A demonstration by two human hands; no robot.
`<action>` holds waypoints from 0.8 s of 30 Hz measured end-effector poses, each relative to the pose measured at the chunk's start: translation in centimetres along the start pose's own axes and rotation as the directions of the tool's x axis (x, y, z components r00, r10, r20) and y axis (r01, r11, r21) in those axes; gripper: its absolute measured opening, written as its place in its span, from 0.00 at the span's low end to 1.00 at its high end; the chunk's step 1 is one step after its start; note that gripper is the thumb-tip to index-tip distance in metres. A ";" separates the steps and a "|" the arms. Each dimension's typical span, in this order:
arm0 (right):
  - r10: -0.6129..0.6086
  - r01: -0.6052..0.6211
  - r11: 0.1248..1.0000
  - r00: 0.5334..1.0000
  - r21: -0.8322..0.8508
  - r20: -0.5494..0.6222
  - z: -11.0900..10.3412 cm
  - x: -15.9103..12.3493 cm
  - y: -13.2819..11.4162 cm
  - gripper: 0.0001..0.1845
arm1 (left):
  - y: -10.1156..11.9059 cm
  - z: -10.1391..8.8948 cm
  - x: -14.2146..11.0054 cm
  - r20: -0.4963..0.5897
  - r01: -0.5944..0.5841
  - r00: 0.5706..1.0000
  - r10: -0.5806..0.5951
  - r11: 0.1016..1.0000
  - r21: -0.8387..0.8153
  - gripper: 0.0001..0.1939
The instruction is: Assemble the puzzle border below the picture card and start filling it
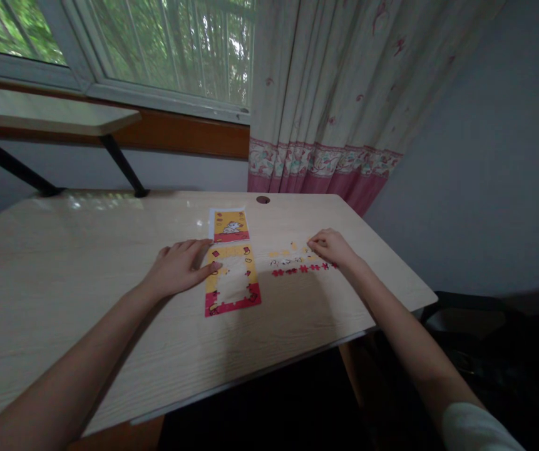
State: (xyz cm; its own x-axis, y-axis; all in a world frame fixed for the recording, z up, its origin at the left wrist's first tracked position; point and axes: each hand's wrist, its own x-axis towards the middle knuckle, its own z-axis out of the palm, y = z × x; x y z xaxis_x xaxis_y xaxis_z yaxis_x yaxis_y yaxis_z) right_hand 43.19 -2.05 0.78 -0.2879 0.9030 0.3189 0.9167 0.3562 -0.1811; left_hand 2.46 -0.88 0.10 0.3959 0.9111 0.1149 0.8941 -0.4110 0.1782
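A jigsaw puzzle (210, 285) lies flat on the table, its yellow and red border joined around a pale middle. Just beyond it is a reference picture (231, 226) with a white cartoon animal on yellow and red. My left hand (179, 268) is open at the puzzle's left side, fingers spread, thumb over its inner edge and fingertips near the picture's lower corner. To the right, loose puzzle pieces are laid in rows: yellow ones, whitish ones and red pieces (303, 269). My right hand (332, 246) is pinched over their far right end; what its fingertips hold is too small to tell.
The light wood table (166, 338) has a round cable hole (263, 200) near its back edge. A raised shelf (48, 116) on black legs stands at back left. Behind are a window and a curtain (320, 106); a dark chair (476, 332) is at the right.
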 end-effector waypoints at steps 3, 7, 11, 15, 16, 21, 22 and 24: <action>-0.003 0.004 0.994 1.000 -0.107 0.011 0.9 1.4 -2.2 0.14 | -0.5 -0.1 0.1 -0.012 0.003 1.000 -0.003 1.000 -0.022 0.36; 0.031 -0.024 0.990 0.998 -0.142 0.050 1.8 2.7 -3.6 0.13 | -1.0 -0.3 0.1 -0.057 0.026 0.998 -0.026 1.000 -0.009 0.32; 0.089 -0.083 0.996 0.984 -0.044 0.157 1.9 3.7 -3.6 0.08 | -1.0 -0.5 0.1 -0.109 0.032 0.994 -0.029 0.999 0.022 0.28; 0.195 -0.226 0.972 0.926 0.060 0.324 1.1 4.5 -3.8 0.10 | -0.9 -0.5 0.1 -0.110 0.032 0.993 -0.030 0.999 0.017 0.27; 0.205 -0.245 0.967 0.912 0.071 0.357 1.0 4.7 -3.9 0.10 | -0.9 -0.4 0.1 -0.110 0.034 0.993 -0.032 0.999 0.016 0.26; 0.182 -0.240 0.966 0.897 0.096 0.402 0.6 4.8 -4.6 0.11 | -1.0 -0.4 0.2 -0.120 0.031 0.992 -0.029 0.999 0.009 0.24; 0.179 -0.237 0.966 0.898 0.100 0.401 0.6 4.7 -4.7 0.11 | -1.0 -0.4 0.2 -0.123 0.029 0.992 -0.027 1.000 0.011 0.24; 0.165 -0.227 0.967 0.905 0.117 0.392 0.5 4.6 -4.9 0.12 | -0.9 -0.4 0.2 -0.129 0.025 0.991 -0.023 1.000 0.016 0.23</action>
State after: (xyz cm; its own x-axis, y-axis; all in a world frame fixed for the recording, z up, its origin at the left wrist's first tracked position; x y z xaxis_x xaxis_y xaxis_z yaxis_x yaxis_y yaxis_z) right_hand 37.21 0.45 2.62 -0.2180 0.9701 -0.1063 0.9192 0.1674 -0.3565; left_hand 1.65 -0.34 0.37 0.3451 0.9084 0.2359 0.9069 -0.3875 0.1656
